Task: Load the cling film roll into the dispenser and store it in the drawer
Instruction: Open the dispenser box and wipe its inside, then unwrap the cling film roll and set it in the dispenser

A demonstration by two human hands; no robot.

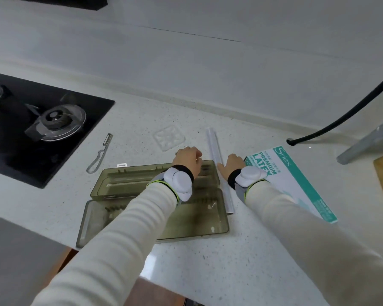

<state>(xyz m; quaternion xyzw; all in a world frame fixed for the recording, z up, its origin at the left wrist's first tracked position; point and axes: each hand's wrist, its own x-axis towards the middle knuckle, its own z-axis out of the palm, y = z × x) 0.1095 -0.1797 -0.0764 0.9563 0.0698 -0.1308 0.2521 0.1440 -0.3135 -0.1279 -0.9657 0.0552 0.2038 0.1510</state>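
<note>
Fingers: left hand (187, 159) has its fingers (196, 154) curled down over the dispenser's (128, 184) far right corner, and whether they grip it I cannot tell. Right hand (231, 163) has fingers loosely bent, one stretched to the roll (216, 151), holding nothing.
Roll: lies on the tabletop (252, 250) just right of the dispenser, along its short side.
Dispenser: open, lid laid back.
Handling: the roll is probably light, stiff along its core, with slick film. Best taken round the middle, without squeezing.
</note>
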